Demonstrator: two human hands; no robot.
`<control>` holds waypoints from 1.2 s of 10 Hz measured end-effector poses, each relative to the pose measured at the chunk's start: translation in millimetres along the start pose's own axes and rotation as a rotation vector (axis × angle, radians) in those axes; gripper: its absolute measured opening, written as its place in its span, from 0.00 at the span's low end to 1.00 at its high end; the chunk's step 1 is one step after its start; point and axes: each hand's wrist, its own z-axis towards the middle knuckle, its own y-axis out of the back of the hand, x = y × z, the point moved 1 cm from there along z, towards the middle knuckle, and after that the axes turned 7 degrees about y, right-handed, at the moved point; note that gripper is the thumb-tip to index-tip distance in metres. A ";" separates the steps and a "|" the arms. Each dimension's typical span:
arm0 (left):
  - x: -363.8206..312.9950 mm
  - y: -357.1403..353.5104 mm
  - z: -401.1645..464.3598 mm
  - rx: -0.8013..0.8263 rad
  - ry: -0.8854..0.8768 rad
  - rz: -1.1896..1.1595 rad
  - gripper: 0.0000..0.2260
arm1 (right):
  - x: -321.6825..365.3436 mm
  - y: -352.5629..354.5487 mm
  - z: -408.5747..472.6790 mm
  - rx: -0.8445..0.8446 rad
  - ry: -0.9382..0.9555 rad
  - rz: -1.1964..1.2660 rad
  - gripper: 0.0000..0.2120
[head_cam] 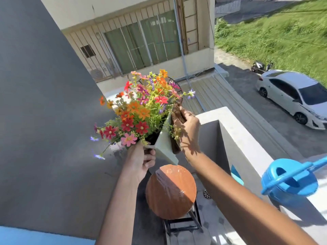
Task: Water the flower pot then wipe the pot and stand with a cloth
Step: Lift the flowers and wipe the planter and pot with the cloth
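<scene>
Two bare, sleeveless forearms; no rings

A round wooden-topped stand (171,191) sits at lower centre of the frame, its top bare and partly sunlit. At right, the white balcony ledge (247,138) carries a blue watering can (290,179).

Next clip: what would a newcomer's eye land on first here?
The bright multicoloured flowers at centre, in a pale pot lifted and tilted above a round wooden stand. The left hand grips its corner while the right hand presses a brown cloth to its side. A blue watering can sits on the wall at right.
</scene>
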 end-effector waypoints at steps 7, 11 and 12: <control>9.1 13.0 12.7 0.047 0.059 -0.144 0.12 | -12.7 12.7 43.9 -0.468 -0.006 -1.425 0.11; 3.2 8.1 20.0 0.019 0.014 -0.097 0.12 | -31.5 -10.8 -14.0 -0.207 -0.079 -1.414 0.19; 2.7 8.3 13.5 0.055 0.020 -0.118 0.14 | -25.0 -3.4 -16.4 -0.215 -0.006 -1.489 0.10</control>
